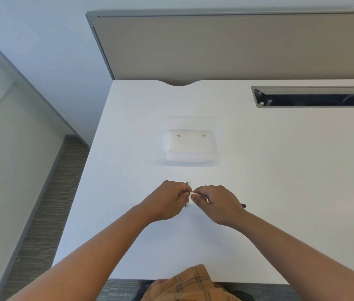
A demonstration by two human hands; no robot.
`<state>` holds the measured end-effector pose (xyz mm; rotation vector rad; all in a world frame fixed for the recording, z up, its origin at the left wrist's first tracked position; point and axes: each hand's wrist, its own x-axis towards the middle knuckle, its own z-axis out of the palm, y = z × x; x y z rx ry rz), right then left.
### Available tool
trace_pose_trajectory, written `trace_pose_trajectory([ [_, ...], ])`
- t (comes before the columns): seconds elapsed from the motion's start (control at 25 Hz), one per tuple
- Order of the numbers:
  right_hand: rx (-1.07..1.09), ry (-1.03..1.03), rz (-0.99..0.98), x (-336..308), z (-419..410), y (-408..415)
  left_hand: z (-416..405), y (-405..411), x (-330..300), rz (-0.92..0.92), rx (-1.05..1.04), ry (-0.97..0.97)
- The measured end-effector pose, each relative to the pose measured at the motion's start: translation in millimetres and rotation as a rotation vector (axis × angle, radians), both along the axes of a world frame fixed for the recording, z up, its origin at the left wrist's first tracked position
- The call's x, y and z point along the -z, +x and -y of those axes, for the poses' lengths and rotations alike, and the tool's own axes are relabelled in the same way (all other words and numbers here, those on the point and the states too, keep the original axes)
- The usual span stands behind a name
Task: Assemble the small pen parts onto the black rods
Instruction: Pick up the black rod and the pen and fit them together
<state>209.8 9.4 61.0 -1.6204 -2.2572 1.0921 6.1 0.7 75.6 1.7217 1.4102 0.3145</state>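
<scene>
No brand, label or legible writing shows anywhere. At lower centre of the frame the left hand point(168, 199) and right hand point(217, 203) meet above a white table point(280, 170), their fingertips nearly touching. The right hand's fingers are closed around a black rod point(243, 205), whose dark end sticks out past the hand toward the right; the left hand's fingers are pinched shut on a small white pen part point(193, 193) at the rod's other end (how far it sits on the rod cannot be told). A second black rod point(186, 194) lies on the table just behind the hands, mostly hidden by them. Above the hands, mid-frame, sits a clear plastic container point(191, 146) with a few tiny dark bits along its far edge. In the upper right an open grey cable hatch point(311, 97) is set into the table, with a grey partition panel point(237, 46) behind. Striped grey carpet point(52, 203) runs down the left.
</scene>
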Motion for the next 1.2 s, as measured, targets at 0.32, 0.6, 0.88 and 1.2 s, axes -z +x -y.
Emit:
trace_pose_trajectory([
  [0.32, -0.032, 0.022, 0.051, 8.0, 9.5, -3.1, 9.2, -0.2, 13.5, -0.058, -0.005, -0.031],
  [0.6, -0.053, 0.064, 0.042, 3.5, 12.3, -2.1, 8.0, 6.2, 3.0, -0.249, 0.135, 0.043],
  [0.88, -0.126, 0.052, 0.087, -5.8, 11.5, -2.2, 6.3, 12.2, -8.9, -0.379, 0.268, 0.088],
  [1.2, -0.137, -0.062, 0.043, -19.4, 13.2, -1.0, 5.7, 11.4, -15.2, -0.409, 0.353, 0.126],
])
